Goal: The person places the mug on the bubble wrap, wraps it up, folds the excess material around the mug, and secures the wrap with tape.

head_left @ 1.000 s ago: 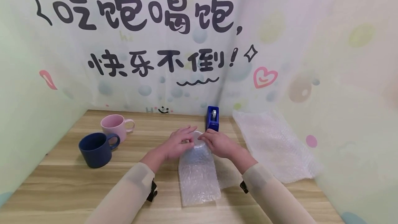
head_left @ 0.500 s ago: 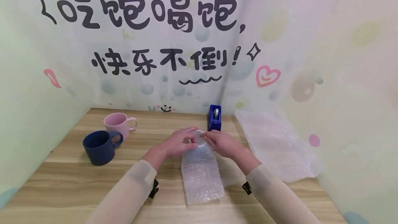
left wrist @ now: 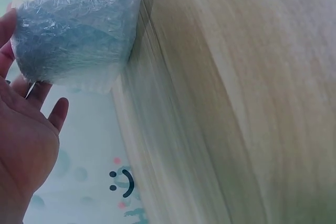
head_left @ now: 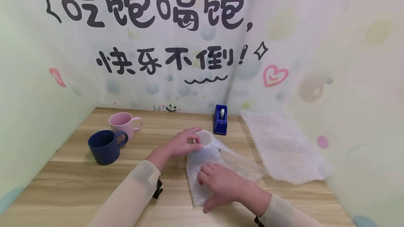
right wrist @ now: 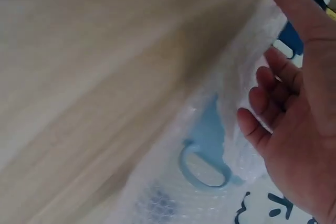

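Mug (head_left: 204,146) in bubble wrap (head_left: 196,176), standing on table (head_left: 167,199) approx. ctr, near tape dispenser (head_left: 220,120). Your L hand (head_left: 183,143) grips its upper edge; your R hand (head_left: 225,183) lies over wrap, fingers loose, thumb apart. Only R wrist cam shows lt-blue handle (right wrist: 205,174). R thumb tip, part of L hand cut off in wrist cams. Round end faces up, base or mouth can't tell; long axis approx. vert.
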The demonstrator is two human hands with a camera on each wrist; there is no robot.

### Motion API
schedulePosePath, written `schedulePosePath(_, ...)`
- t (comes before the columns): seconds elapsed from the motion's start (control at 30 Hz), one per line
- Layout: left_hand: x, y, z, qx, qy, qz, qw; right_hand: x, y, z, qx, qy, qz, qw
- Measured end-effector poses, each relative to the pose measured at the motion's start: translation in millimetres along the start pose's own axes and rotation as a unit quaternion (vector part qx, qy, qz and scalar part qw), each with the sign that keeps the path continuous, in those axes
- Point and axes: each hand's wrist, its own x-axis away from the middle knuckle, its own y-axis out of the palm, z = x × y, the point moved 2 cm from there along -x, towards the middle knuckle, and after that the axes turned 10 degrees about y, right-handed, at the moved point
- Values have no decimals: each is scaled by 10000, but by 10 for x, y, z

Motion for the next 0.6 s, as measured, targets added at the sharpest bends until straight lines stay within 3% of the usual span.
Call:
schedulePosePath(0.33, 13, -20, 3, 76, -177, 59, 9998, -42, 57, 12, 379, -566, 358, 9970)
schedulePosePath(0.5, 5, 14, -21, 306, -170, 56, 9994, -117, -154, 76, 385, -727, 813, 9933)
schedulePosePath(0.6, 1, 24, -35, 454, -131, 52, 9989, -188, -337, 162, 382, -583, 1221, 9901)
